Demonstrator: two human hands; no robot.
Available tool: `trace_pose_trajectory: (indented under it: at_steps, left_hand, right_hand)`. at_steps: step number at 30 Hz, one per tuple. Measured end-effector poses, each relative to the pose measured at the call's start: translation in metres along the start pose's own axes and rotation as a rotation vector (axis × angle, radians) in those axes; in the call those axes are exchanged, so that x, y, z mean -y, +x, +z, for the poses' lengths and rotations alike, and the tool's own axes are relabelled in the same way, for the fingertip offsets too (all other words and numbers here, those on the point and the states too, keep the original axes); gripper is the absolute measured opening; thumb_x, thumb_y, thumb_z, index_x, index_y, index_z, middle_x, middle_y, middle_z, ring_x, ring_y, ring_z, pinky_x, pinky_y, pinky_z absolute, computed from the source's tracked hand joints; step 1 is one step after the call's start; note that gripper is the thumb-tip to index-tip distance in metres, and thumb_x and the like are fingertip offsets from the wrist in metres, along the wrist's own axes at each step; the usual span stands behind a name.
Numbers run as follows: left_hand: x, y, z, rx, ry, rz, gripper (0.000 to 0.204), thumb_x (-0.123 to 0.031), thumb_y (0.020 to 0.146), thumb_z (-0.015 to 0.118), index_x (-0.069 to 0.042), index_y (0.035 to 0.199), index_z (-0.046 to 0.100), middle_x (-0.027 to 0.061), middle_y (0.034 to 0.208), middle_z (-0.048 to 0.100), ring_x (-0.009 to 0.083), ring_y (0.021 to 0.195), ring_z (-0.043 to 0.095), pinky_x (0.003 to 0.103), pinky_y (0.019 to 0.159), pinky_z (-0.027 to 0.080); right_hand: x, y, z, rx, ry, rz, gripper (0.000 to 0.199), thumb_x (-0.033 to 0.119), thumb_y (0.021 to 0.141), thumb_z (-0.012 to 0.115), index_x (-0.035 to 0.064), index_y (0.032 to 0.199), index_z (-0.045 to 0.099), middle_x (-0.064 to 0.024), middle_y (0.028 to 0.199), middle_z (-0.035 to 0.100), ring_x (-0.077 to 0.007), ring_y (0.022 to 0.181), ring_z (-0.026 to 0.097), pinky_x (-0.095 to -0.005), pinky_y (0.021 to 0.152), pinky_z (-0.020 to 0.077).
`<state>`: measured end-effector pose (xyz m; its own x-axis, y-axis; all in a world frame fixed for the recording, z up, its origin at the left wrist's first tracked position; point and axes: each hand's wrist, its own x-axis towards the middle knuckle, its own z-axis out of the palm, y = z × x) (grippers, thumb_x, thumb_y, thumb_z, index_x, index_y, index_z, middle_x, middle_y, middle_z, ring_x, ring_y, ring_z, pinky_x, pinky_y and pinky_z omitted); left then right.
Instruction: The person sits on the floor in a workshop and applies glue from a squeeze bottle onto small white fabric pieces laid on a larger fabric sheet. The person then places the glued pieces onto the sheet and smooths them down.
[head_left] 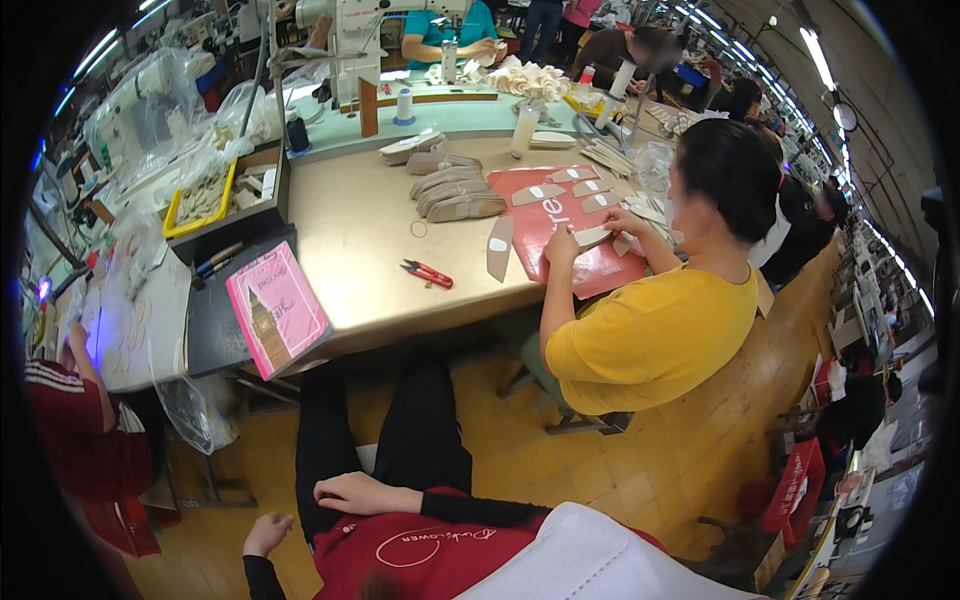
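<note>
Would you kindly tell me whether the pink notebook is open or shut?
Shut: the pink notebook shows its whole printed cover facing up, and no inside pages are visible.

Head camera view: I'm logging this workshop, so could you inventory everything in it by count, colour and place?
Table: one, tan, centre
Snips: one, red and black, mid-table
Notebook: one, pink, table's near left
Tray: one, yellow, table's back left
Stacked pieces: many, brownish, mid-table
Sheet: one, red, table's right
Loose pieces: several, beige, on sheet
Bottle: one, whitish, table's back
Spools: at least two, white and dark, behind table
Sewing machines: at least two, white, top and upper left
Co-worker: one, yellow shirt, right
Other people: several, mixed clothing, background and left
Floor: one, ochre, below
Legs: two, black-clad, below table
Left hand: one, bare, beside lap
Right hand: one, bare, on lap
</note>
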<state>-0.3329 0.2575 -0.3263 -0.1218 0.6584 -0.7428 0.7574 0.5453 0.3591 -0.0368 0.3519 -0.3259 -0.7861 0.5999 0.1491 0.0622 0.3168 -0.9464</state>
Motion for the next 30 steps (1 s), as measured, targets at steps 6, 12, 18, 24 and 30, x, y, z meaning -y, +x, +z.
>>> trace_pose_trajectory:
  at_steps: [6, 12, 18, 24, 30]
  left_hand:
    - [-0.021, 0.076, 0.008, -0.103, -0.560, 0.137, 0.028, -0.030, 0.099, 0.058, -0.005, 0.106, 0.066, -0.0003, 0.091, 0.067, 0.0113, 0.071, 0.060, 0.025, 0.064, 0.045]
    - [0.004, 0.175, 0.057, 0.225, -1.162, -0.236, 0.023, -0.029, 0.098, 0.057, -0.009, 0.106, 0.066, 0.0025, 0.090, 0.068, 0.0193, 0.074, 0.064, 0.037, 0.068, 0.050]
    - [-0.029, 0.287, 0.103, 0.423, -1.294, -0.433, 0.024, -0.028, 0.097, 0.056, -0.008, 0.108, 0.066, 0.0043, 0.092, 0.069, 0.0225, 0.077, 0.065, 0.040, 0.071, 0.050]
    - [-0.076, 0.363, 0.095, 0.427, -1.221, -0.477, 0.025, -0.027, 0.097, 0.056, -0.007, 0.109, 0.065, 0.0049, 0.093, 0.069, 0.0232, 0.078, 0.066, 0.041, 0.073, 0.050]
    - [-0.094, 0.381, 0.050, 0.428, -1.115, -0.515, 0.026, -0.027, 0.097, 0.056, -0.007, 0.110, 0.065, 0.0056, 0.094, 0.069, 0.0240, 0.080, 0.066, 0.041, 0.074, 0.050]
  right_hand:
    - [-0.032, -0.009, -0.036, -0.210, -0.010, 0.293, 0.021, 0.026, 0.097, 0.057, 0.0077, 0.105, 0.064, -0.0136, 0.096, 0.071, -0.0332, 0.090, 0.069, -0.0418, 0.078, 0.0534]
    - [-0.026, 0.006, -0.115, -0.583, -0.069, 0.223, 0.016, 0.016, 0.093, 0.067, 0.0048, 0.103, 0.071, -0.0118, 0.085, 0.071, -0.0177, 0.068, 0.069, -0.0285, 0.063, 0.0526]
    - [-0.058, 0.072, -0.225, -0.842, -0.262, 0.288, 0.011, 0.010, 0.091, 0.069, 0.0032, 0.100, 0.073, -0.0086, 0.072, 0.068, -0.0088, 0.059, 0.062, -0.0250, 0.056, 0.0499]
    - [-0.100, 0.135, -0.264, -0.686, -0.511, 0.494, 0.009, 0.013, 0.086, 0.072, 0.0070, 0.092, 0.073, -0.0078, 0.071, 0.068, -0.0246, 0.059, 0.064, -0.0329, 0.055, 0.0507]
    - [-0.090, 0.140, -0.254, -0.716, -0.739, 0.413, 0.007, 0.010, 0.079, 0.075, 0.0102, 0.087, 0.073, -0.0051, 0.074, 0.069, -0.0217, 0.062, 0.065, -0.0326, 0.056, 0.0505]
